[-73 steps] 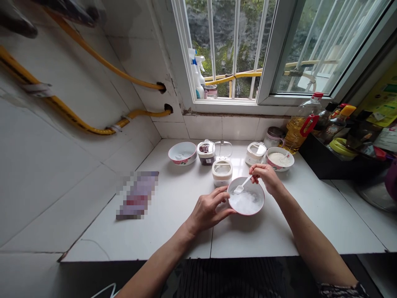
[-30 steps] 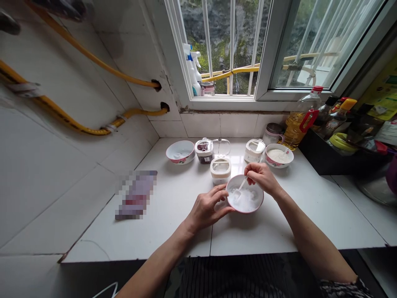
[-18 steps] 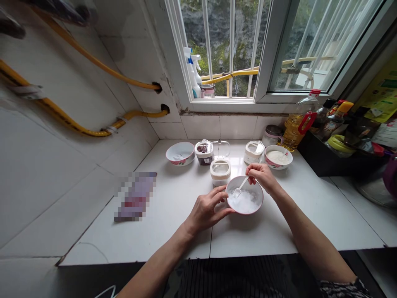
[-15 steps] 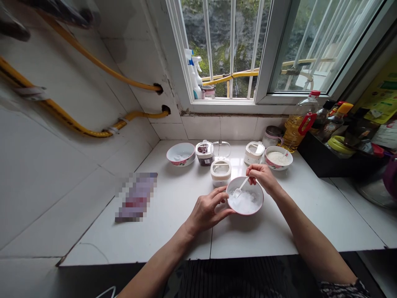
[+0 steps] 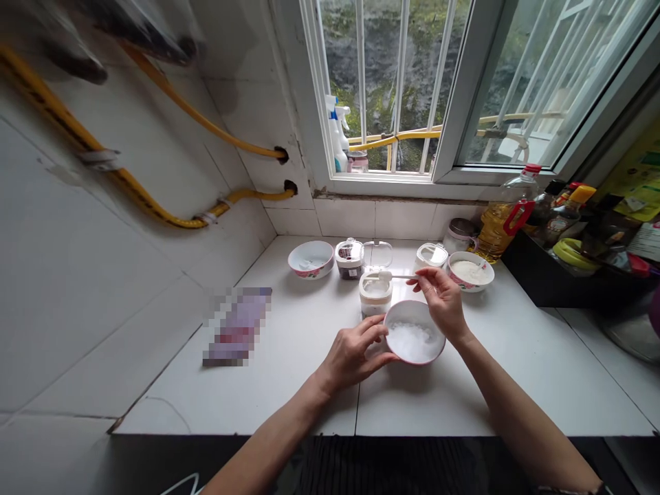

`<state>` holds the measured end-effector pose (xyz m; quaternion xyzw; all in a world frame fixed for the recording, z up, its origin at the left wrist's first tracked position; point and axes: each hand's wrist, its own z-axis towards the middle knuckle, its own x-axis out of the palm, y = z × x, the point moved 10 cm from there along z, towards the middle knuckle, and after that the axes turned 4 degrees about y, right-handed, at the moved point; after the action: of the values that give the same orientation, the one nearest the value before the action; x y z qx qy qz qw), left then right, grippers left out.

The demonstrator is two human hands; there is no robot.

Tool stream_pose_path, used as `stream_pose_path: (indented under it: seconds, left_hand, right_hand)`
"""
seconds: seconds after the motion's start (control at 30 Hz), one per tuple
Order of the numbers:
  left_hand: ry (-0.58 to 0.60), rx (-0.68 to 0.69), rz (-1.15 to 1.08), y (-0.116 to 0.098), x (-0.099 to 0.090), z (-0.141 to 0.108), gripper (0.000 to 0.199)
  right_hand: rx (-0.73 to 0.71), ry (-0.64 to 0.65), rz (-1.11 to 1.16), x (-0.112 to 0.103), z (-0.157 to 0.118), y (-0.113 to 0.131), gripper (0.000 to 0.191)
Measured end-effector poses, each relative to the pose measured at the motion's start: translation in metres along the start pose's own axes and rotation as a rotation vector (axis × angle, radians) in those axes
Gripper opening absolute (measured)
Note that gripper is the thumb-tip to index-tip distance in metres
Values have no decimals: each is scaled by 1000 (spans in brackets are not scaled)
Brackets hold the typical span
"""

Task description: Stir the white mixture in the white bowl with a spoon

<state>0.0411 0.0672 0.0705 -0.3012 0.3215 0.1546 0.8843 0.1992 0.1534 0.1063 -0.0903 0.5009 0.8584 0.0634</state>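
Observation:
My left hand (image 5: 355,353) grips the left side of a pink-rimmed bowl (image 5: 415,359), which holds white grains (image 5: 412,338). Between the fingers of my right hand (image 5: 441,299) is the handle of a small white spoon (image 5: 397,276). The spoon's bowl end lies over the top of a small clear-lidded jar (image 5: 375,302), just behind the bowl. Whether the spoon carries anything is too small to tell for sure.
Behind stand a flowered bowl (image 5: 311,263), a jar with dark contents (image 5: 349,260), another white jar (image 5: 431,256) and a bowl of pale grains (image 5: 470,273). An oil bottle (image 5: 498,223) and a black box (image 5: 536,275) of bottles stand right. A blurred flat packet (image 5: 240,326) lies left.
My right hand has lifted the spoon out of the bowl and brought it up over the jar behind. My left hand still holds the bowl. The whole view has shifted slightly.

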Motion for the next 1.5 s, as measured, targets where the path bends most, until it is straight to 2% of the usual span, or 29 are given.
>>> stream_pose_path:
  seconds: [0.13,0.2,0.33,0.43,0.53,0.7,0.87,1.07,1.17,1.3,1.5]
  left_hand:
    - [10,-15,-4,2,1,0,32]
    - [7,-11,-4,1,1,-1,31]
    - [6,-10,-8,2,1,-1,30]
    - [10,-13,-16,3,1,-2,29]
    - [13,-5,-21,2,1,-2,28]
    - [28,-18,-7,3,1,-2,27]
    - [41,-41,-9,6,3,-4,27]
    - [35,-31,-12,6,3,-4,27]
    - [34,-28,-10,6,3,-3,26]
    - [40,-32,-3,6,4,-4,27]
    - [26,-20,-13,4,2,-3,26]
  right_hand:
    - [-339,146,-366,22,-10,34,12]
    - [-380,129,-393,19,-12,39,13]
    - [-183,6,-267,-10,-6,27,12]
    - [-40,42,-212,-18,-1,15,13]
    - [-4,142,-282,-12,2,10,14]
    - [-46,249,-411,10,-2,6,15]
    - [69,327,-285,24,-9,-9,15]
    - [226,289,-61,17,-7,-25,12]
    - [209,278,-102,15,-6,-24,12]
    - [171,366,-140,27,-11,-17,14]
    - [262,337,-19,22,-10,-23,12]
